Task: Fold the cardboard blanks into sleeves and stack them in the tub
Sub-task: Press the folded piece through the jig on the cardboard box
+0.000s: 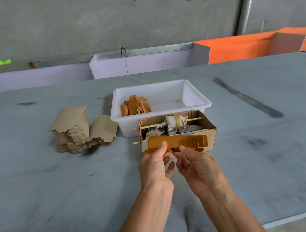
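Two bare hands at work on one glossy orange-brown cardboard blank (178,141), held flat against the front of a small open corrugated cardboard box (211,140), just in front of the white rectangular plastic tub (198,104). Left hand (154,168): thumb pressed on the blank's near face, fingers curled behind, pinching its left part. Right hand (198,168): thumb and fingertips pinching the lower folded flap near the middle. Step in hand, by judgement: closing the long fold into a sleeve. Best done by keeping edges aligned along the whole length, creasing on the scored line, pressing evenly outward from the centre, avoiding twist at the perforated right end. Tub contents: one leaning bundle of finished orange sleeves (135,105) at the left side, right side bare. Corrugated box contents: thin wooden stick (194,119) across the top carrying a cloth-wrapped roll with yellow band (176,123), assorted grey and brownish scraps beneath, not identifiable. To the left on the grey tabletop (61,193): stack of plain brown unfolded blanks (74,132), well apart from the hands.
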Demonstrator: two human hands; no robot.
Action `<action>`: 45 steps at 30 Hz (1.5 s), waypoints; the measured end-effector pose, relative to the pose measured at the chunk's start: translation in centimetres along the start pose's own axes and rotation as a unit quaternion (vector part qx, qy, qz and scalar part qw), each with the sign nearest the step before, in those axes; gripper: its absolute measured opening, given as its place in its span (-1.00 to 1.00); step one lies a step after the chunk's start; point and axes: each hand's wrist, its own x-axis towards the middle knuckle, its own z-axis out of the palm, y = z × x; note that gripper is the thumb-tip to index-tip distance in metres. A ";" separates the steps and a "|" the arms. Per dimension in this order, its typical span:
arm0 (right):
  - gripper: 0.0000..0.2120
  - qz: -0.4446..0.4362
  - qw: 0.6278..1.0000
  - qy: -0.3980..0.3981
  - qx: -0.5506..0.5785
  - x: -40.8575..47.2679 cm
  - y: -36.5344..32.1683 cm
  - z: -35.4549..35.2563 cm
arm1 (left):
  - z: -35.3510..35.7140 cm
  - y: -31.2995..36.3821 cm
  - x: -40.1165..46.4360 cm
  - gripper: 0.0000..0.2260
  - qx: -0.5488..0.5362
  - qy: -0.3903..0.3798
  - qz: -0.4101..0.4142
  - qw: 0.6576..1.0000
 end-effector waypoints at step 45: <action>-0.86 -0.052 0.992 0.026 -0.116 0.1 -0.2 -0.7 | -1.2 -0.5 -1.0 -0.86 0.061 0.011 0.091 0.994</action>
